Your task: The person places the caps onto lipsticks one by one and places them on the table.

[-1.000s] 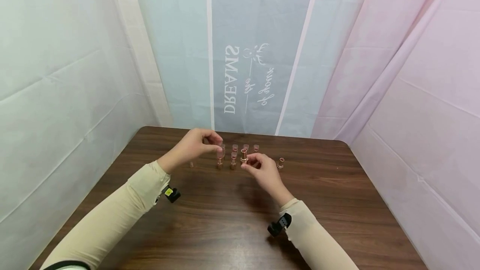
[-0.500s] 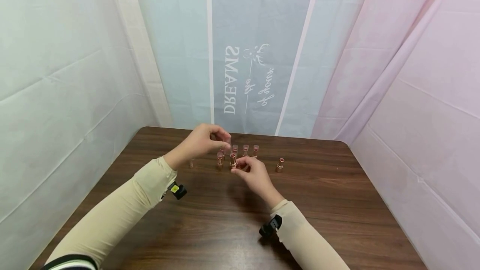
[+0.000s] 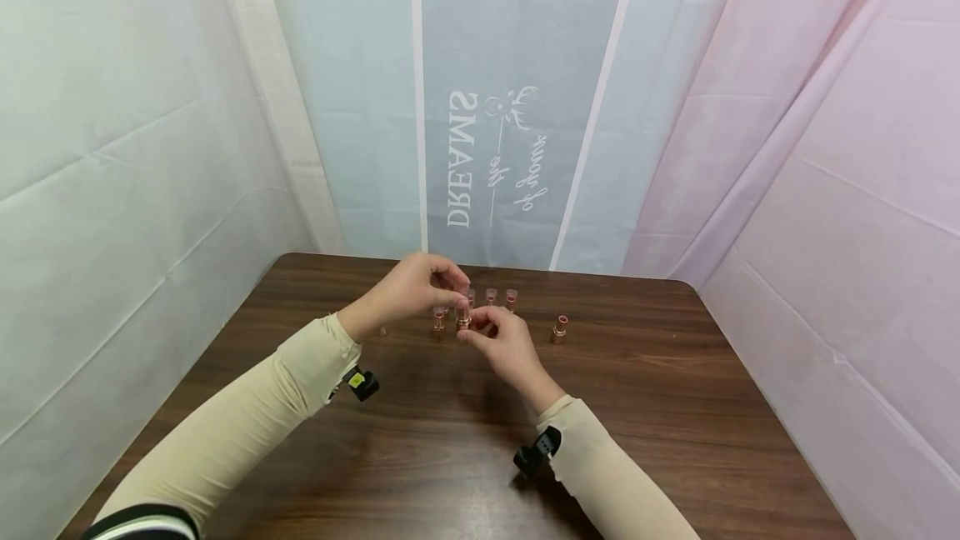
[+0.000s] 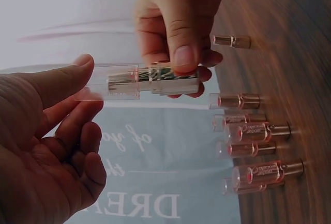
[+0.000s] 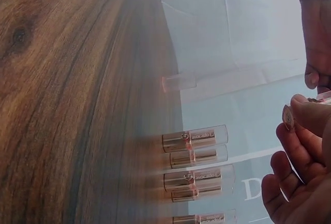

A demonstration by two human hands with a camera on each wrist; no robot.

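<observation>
My left hand [image 3: 416, 294] pinches a clear lipstick cap [image 4: 121, 73] between thumb and fingers. Opposite it, my right hand [image 3: 513, 344] grips a rose-gold lipstick tube [image 4: 176, 85] by its base, above the table. In the left wrist view the cap surrounds the upper part of this tube; whether it is fully seated I cannot tell. Another lipstick tube [image 3: 560, 330], uncapped, stands upright to the right of my right hand. Close behind the hands stand several capped lipsticks [image 4: 269, 173], partly hidden by the hands in the head view.
A loose clear cap [image 5: 178, 83] stands on the table left of the group. The brown wooden table [image 3: 450, 457] meets a blue-grey printed cloth [image 3: 525, 40] at its back edge. White cloth walls [image 3: 135, 148] flank both sides.
My right hand has carried the lipstick tube left from near the group's right side. My left hand has moved slightly right with the cap, which now covers the tube's top.
</observation>
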